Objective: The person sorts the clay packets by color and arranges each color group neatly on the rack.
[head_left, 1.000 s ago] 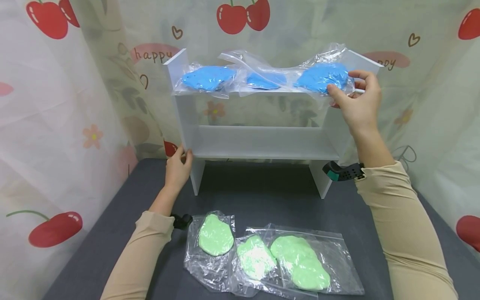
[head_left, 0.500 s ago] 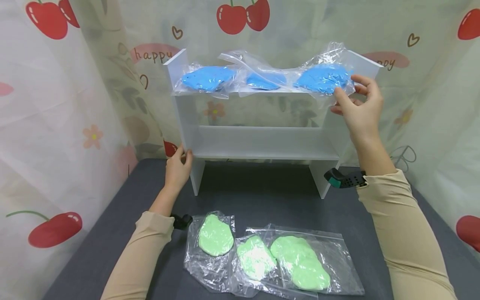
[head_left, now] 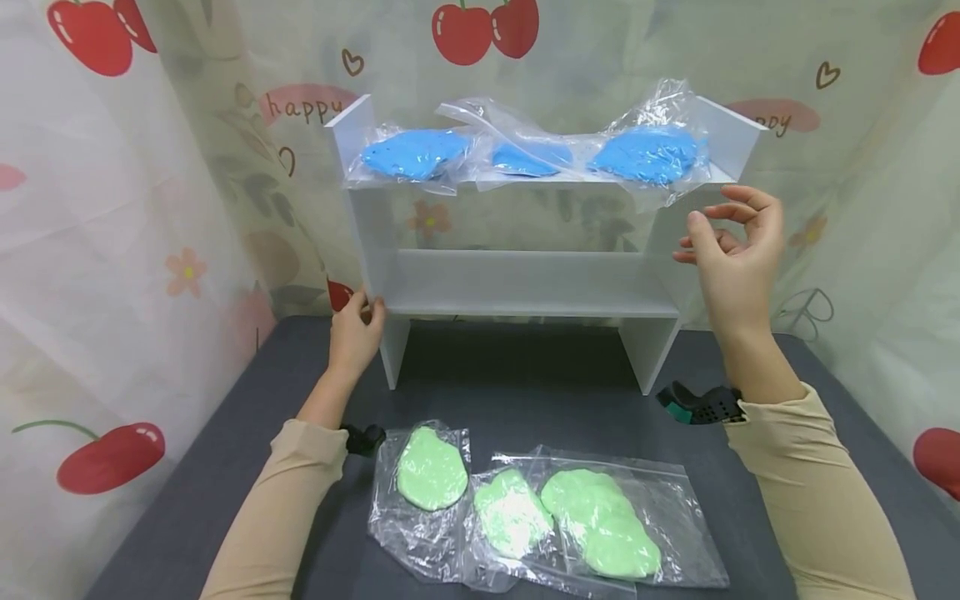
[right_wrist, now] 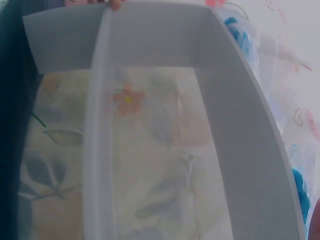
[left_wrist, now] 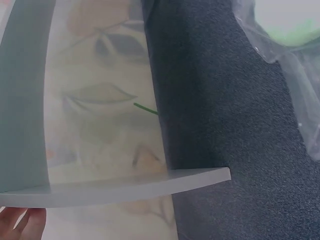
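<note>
The left hand (head_left: 356, 340) grips the left side panel of the white shelf (head_left: 525, 283), thumb at its front edge and fingers against its outer face; the right hand (head_left: 742, 250) holds nothing, its fingers loosely bent, just below the right end of the top tier and apart from the right blue bag (head_left: 648, 156). That bag lies on the top tier — its clear film hanging over the front edge — in a row with the middle blue bag (head_left: 532, 158) and the left blue bag (head_left: 415, 155); on the dark surface (head_left: 525, 383), in front of the shelf, lie three clear bags of green material (head_left: 431, 468), the middle and right ones overlapping.
</note>
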